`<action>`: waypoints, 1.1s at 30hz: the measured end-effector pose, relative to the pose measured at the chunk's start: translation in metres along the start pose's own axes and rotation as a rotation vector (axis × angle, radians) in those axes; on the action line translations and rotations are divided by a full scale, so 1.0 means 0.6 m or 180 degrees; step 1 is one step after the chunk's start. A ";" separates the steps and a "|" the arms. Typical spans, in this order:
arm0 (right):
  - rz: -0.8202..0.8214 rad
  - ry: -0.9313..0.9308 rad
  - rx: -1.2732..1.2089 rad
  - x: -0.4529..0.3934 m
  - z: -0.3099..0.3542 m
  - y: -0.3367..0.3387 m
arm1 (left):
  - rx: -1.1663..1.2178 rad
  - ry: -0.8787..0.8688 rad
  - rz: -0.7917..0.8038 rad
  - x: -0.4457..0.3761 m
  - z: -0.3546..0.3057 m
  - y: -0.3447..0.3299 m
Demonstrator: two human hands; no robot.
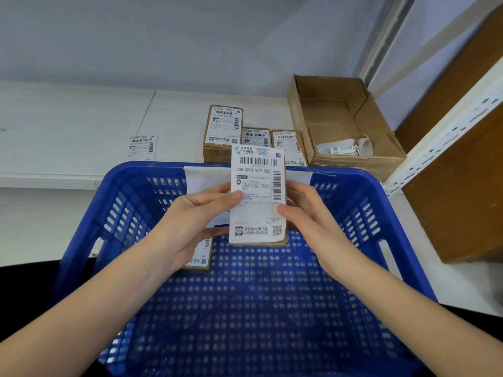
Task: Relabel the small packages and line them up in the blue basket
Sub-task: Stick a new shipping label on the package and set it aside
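Both hands, left hand and right hand, pinch a labelled package above the blue basket; thumbs-only fingers risk creasing the label or dropping it crooked.

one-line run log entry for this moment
hands: left hand and right hand hold labelled brown cardboard package | over: blue plastic basket | basket: one package inside | waiting: three packages on shelf

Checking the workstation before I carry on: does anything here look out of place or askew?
One loose label lies alone on the white shelf, left of the packages, stuck to no box. Peeled label scraps sit curled in the open cardboard box. The held package looks tidy.
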State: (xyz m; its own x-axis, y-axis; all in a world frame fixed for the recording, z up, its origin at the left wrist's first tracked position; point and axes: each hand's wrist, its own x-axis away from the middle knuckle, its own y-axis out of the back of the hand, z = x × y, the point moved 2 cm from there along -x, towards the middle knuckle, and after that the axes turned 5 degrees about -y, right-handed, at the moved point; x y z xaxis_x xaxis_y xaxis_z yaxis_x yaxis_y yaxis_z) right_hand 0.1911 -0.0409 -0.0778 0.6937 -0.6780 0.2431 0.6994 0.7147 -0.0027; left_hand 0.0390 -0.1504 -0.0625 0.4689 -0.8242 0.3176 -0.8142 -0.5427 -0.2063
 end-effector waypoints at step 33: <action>0.0142 0.0143 0.0188 -0.001 -0.012 0.004 | 0.0076 -0.0048 -0.0471 -0.004 0.014 0.001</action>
State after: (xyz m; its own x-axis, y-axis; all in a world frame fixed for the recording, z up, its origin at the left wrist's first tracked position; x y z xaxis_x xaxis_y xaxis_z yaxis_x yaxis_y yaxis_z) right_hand 0.1936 -0.0398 -0.0849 0.7320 -0.6512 0.2002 0.6571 0.7525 0.0451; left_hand 0.0407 -0.1502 -0.0713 0.5884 -0.7372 0.3322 -0.7276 -0.6619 -0.1802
